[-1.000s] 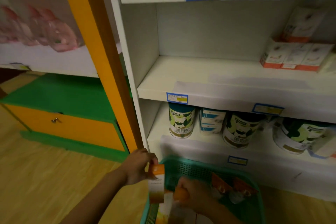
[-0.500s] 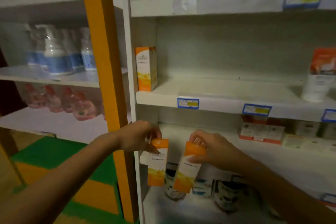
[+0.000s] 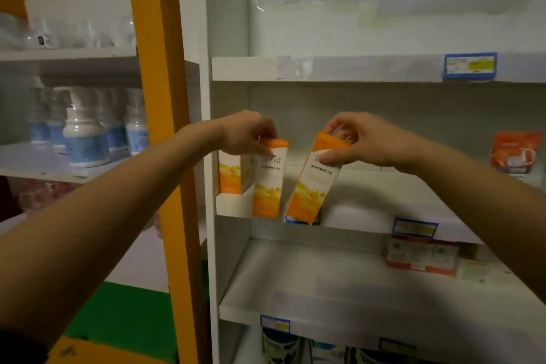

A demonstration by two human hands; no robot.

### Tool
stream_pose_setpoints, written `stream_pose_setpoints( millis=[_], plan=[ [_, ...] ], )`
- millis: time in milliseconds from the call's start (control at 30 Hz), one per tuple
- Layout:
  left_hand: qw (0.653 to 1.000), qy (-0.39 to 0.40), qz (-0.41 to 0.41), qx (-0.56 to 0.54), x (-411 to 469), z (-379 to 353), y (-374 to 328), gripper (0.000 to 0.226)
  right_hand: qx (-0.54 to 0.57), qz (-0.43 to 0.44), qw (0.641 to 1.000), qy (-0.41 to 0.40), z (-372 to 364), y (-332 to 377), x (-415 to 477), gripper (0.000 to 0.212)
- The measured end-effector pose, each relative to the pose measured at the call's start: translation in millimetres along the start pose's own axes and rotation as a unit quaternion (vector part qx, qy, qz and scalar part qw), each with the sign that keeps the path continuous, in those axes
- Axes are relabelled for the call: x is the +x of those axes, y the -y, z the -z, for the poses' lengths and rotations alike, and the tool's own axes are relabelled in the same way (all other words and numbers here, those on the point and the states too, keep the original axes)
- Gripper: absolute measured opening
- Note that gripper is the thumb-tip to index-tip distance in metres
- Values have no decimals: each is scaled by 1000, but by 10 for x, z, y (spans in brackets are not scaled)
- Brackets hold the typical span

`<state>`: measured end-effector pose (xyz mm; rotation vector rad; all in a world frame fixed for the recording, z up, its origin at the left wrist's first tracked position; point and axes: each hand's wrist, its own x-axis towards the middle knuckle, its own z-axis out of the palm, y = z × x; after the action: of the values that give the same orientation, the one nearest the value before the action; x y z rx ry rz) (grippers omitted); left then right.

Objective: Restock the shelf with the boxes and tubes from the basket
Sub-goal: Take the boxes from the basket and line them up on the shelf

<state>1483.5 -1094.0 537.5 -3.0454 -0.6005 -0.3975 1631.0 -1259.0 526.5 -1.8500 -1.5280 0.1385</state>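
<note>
You hold two tall, narrow boxes, white above and orange below, before the white shelf (image 3: 369,186). The left box (image 3: 270,179) hangs nearly upright, pinched at its orange top by your left hand (image 3: 246,133), just beside a matching box (image 3: 232,173) standing at the shelf's left end. The right box (image 3: 313,177) tilts, top leaning right, gripped at its top by your right hand (image 3: 354,139).
</note>
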Motion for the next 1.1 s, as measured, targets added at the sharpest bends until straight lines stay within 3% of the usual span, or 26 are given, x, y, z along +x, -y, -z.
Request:
stream_pose_setpoints(
  millis=[267, 733, 800, 967, 1100],
  plan=[
    [997, 28, 2, -78, 379, 122, 204, 36, -25, -19, 998, -62, 46, -96, 397, 43],
    [995, -27, 21, -94, 783, -114, 463, 37, -93, -34, 988, -117, -65, -329, 763, 40],
    [997, -31, 23, -67, 812, -143, 488, 37, -107, -32, 987, -119, -116, -325, 807, 39],
    [990, -75, 19, 116, 868, -206, 478, 31, -102, -54, 986, -120, -205, -343, 936, 41],
    [979, -97, 9, 179, 832, -245, 425, 33, -134, -68, 980, -131, -280, -379, 1049, 45]
  ],
)
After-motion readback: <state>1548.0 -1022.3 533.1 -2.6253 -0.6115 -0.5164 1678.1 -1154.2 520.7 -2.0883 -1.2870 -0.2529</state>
